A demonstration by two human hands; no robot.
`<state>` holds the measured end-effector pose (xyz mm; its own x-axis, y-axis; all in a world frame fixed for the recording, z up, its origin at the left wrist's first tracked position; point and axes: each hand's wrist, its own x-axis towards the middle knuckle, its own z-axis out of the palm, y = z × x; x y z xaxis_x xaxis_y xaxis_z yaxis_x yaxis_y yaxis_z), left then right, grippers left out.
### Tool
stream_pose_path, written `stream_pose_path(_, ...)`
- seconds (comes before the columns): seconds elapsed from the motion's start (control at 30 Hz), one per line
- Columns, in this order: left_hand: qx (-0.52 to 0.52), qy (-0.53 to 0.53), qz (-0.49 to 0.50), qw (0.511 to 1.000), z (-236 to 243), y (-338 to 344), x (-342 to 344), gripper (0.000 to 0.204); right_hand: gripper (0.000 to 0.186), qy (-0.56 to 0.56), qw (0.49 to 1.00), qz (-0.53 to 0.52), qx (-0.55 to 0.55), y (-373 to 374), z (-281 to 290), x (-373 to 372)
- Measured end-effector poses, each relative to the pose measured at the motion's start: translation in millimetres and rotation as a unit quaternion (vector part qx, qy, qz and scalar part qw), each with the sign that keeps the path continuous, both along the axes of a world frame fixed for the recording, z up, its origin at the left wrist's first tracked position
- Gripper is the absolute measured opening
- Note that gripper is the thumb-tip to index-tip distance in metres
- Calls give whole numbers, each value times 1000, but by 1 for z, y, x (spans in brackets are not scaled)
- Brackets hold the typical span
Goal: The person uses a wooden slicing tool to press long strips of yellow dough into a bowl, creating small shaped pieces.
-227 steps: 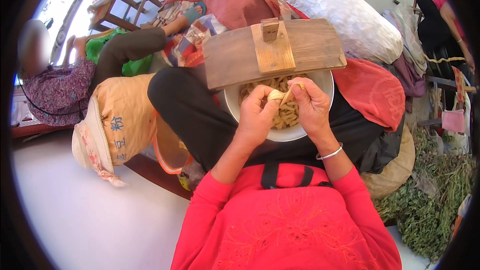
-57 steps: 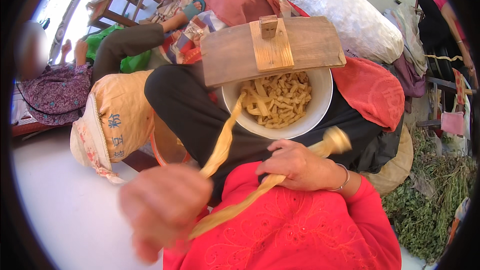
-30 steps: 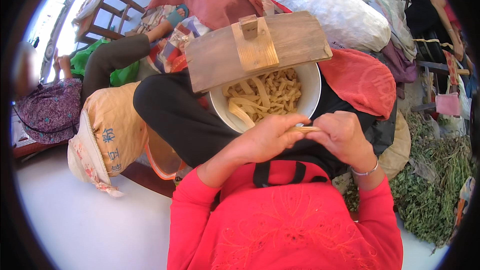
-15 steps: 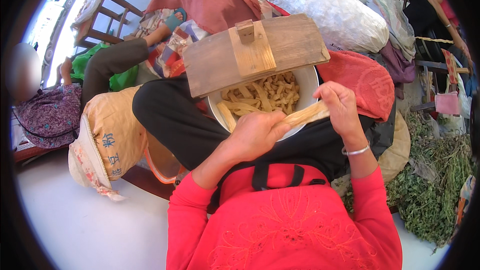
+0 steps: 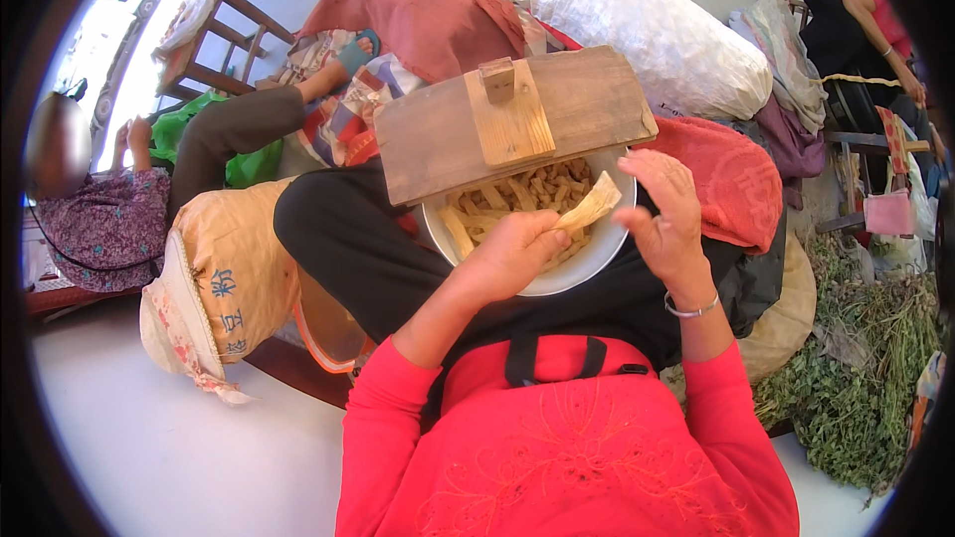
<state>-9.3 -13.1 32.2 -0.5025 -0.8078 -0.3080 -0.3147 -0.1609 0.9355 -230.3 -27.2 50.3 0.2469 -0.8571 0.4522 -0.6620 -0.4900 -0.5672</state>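
My left hand is closed round one end of a pale yellow, fibrous-looking strip. The strip's broader free end points up and right, over a white basin in my lap. Beside that end is my right hand, empty, its thumb and fingers apart. Many yellowish-brown pieces of the same sort lie in the basin; I cannot tell what they are. Across its far side rests a wooden board with a lighter cross-piece and a small block on top, hiding part of the basin.
A red towel lies right of the basin, with a full white sack beyond. Dried green plants are heaped at the right. On the left stand a tan sack and a wooden stool. Another person sits there.
My right hand has let go of the strip and opened, staying close to its end. The strip, in my left hand, now points more steeply upward and shows less length.
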Motion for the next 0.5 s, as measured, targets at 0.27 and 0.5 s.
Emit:
stream_pose_path(0.27, 50, 100, -46, 993, -10, 0, 11, 22, 13, 160, 957, 208, 124, 7, -8, 13)
stream_pose_path(0.5, 55, 99, -98, 989, 7, 4, 17, 21, 29, -102, 938, 169, 286, 21, 11, 9)
